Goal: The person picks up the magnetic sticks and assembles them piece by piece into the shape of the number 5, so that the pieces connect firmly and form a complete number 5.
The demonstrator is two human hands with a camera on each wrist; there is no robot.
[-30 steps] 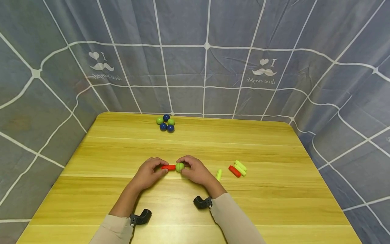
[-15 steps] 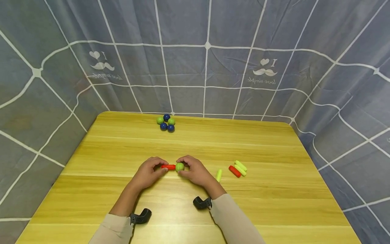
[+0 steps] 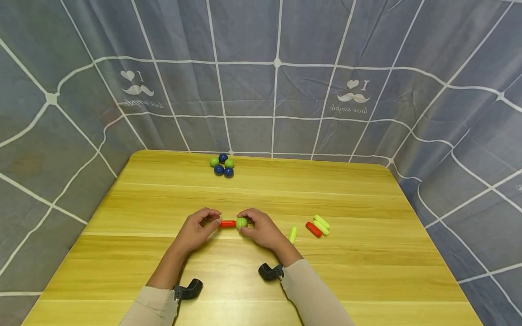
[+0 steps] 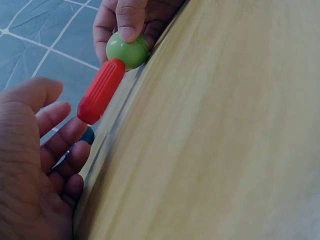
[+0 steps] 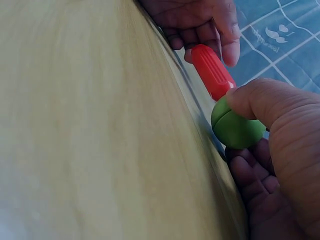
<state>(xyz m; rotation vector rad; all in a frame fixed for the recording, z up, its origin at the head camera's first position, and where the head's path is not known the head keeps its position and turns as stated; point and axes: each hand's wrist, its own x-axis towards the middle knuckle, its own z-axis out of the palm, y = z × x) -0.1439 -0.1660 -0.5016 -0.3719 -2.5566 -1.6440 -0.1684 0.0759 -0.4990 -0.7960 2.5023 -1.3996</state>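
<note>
In the head view, a red rod (image 3: 228, 224) is joining end-on to a green ball (image 3: 241, 223), the pair lying crosswise near the middle of the wooden table (image 3: 261, 280). The right hand (image 3: 263, 228) is pinching the ball at the right end; the left hand (image 3: 197, 230) is hovering beside the rod's left end. Farther off, three blue balls (image 3: 219, 170) and two other green balls (image 3: 214, 161) are clustering; to the right, a red stick (image 3: 313, 229) is lying against two yellow sticks (image 3: 321, 227), with a lone yellow stick (image 3: 292, 234) lying nearer the right hand.

In the left wrist view, the rod is showing lengthwise ridges and a blunt tip. The left hand's fingers are curving loosely, gripping nothing; whether one is touching the tip, I cannot tell.

In the right wrist view, the ball is showing a seam and sitting between the right hand's thumb and fingers, the rod projecting beyond the grip.
</note>
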